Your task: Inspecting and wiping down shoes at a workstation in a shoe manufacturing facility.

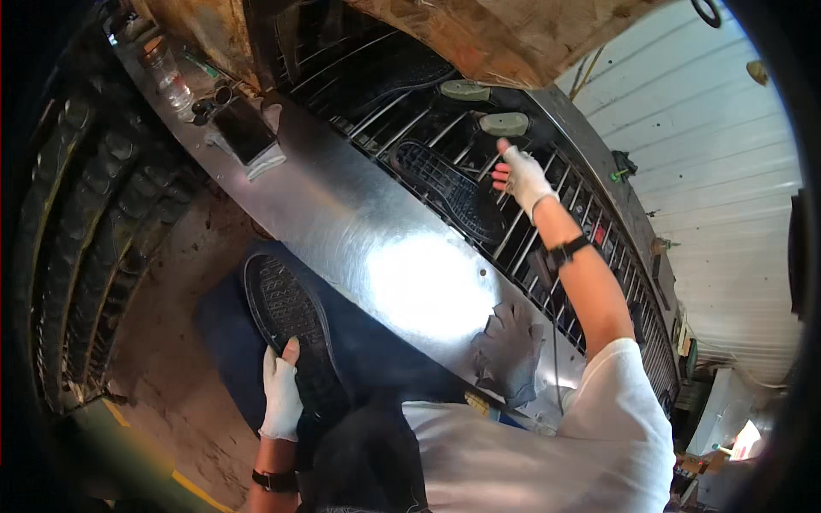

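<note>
My left hand (282,393), in a white glove with bare fingertips, is closed on a black shoe sole (286,299) with a raised tread pattern, held over my lap. My right hand (523,178), gloved the same way, is stretched out over the rod conveyor (513,231). Its fingers are apart and nothing shows in them. Just below and left of that hand, a second black shoe sole (445,184) lies on the rods. A grey-green oval piece (505,125) sits just beyond my fingertips, and a similar oval piece (464,91) lies farther off.
A shiny metal ledge (342,222) runs alongside the conveyor. On it lie a grey glove (510,352), a dark phone-like slab (245,130) and a clear jar (171,81). A brown-stained cover (513,34) hangs over the conveyor's far end. Racks of black soles (103,222) stand at the left.
</note>
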`<action>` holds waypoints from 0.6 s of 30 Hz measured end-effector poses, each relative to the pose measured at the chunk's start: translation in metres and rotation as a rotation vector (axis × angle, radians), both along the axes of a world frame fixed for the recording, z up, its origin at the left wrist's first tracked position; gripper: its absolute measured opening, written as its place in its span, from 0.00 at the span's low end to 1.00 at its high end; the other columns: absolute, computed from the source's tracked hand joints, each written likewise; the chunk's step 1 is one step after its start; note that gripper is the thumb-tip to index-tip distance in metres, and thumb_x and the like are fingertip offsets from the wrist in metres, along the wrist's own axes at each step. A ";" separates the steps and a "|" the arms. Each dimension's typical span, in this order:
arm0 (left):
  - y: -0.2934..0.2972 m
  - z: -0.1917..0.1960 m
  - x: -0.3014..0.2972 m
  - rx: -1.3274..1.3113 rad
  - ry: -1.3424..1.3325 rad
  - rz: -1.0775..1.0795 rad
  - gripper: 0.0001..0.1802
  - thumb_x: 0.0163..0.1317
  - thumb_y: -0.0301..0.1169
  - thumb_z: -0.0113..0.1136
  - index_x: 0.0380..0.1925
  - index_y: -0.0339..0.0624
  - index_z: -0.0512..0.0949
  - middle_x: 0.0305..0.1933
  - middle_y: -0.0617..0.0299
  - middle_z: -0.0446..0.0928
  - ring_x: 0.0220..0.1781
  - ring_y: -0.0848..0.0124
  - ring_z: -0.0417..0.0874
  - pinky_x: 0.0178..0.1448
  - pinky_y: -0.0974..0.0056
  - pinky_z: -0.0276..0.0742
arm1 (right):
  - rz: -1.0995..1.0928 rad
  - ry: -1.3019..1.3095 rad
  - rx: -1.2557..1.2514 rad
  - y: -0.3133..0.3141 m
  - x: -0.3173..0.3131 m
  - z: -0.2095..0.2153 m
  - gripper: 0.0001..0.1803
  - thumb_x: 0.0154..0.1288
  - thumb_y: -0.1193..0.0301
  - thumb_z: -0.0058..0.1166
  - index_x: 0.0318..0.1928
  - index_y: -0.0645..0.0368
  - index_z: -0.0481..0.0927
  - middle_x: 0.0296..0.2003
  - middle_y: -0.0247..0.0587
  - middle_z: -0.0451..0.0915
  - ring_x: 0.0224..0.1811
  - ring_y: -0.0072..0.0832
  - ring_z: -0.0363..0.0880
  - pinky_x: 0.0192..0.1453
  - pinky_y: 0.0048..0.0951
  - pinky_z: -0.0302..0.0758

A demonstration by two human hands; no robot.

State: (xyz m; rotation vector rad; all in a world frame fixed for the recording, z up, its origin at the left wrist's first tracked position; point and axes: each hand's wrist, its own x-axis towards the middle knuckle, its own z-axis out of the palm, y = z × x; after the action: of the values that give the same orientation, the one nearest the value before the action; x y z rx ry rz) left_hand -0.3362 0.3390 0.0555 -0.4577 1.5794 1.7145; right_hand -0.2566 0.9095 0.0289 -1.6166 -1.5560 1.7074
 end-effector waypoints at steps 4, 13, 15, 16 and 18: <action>-0.002 -0.011 -0.003 0.022 0.027 0.006 0.25 0.77 0.37 0.64 0.67 0.36 0.75 0.58 0.66 0.81 0.56 0.76 0.80 0.63 0.69 0.74 | -0.440 0.151 -0.267 0.058 -0.040 0.015 0.59 0.62 0.37 0.71 0.84 0.49 0.56 0.79 0.68 0.55 0.79 0.67 0.58 0.78 0.67 0.66; 0.001 -0.001 -0.008 -0.007 0.044 -0.088 0.26 0.78 0.39 0.64 0.68 0.35 0.75 0.57 0.69 0.80 0.52 0.82 0.75 0.58 0.72 0.70 | -0.300 0.170 -0.230 0.069 -0.021 0.019 0.31 0.70 0.54 0.63 0.69 0.49 0.76 0.75 0.44 0.70 0.79 0.49 0.65 0.78 0.65 0.68; 0.003 0.006 -0.013 0.038 0.029 -0.095 0.26 0.78 0.39 0.64 0.69 0.36 0.75 0.57 0.69 0.79 0.50 0.83 0.74 0.56 0.73 0.69 | -0.142 0.481 -0.368 0.064 0.025 0.009 0.31 0.69 0.50 0.60 0.67 0.50 0.79 0.62 0.42 0.84 0.65 0.43 0.83 0.68 0.58 0.81; -0.006 0.013 -0.010 -0.061 0.140 -0.052 0.27 0.78 0.40 0.64 0.69 0.36 0.74 0.59 0.68 0.79 0.53 0.82 0.75 0.59 0.72 0.70 | -0.049 0.407 -0.317 0.028 0.026 0.016 0.31 0.69 0.51 0.60 0.66 0.53 0.79 0.60 0.44 0.85 0.60 0.43 0.86 0.66 0.55 0.83; -0.021 0.020 -0.012 -0.135 0.411 0.000 0.29 0.78 0.42 0.63 0.70 0.33 0.73 0.64 0.64 0.78 0.60 0.76 0.77 0.67 0.68 0.71 | 0.081 0.329 -0.279 -0.025 0.053 0.032 0.32 0.69 0.53 0.59 0.66 0.59 0.78 0.57 0.49 0.86 0.53 0.43 0.90 0.61 0.50 0.88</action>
State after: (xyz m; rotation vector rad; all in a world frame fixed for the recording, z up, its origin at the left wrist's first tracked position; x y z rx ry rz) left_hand -0.3481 0.3179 0.0758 -0.1741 1.9929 1.7882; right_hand -0.2036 0.8846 0.0606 -1.3118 -1.2854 2.1849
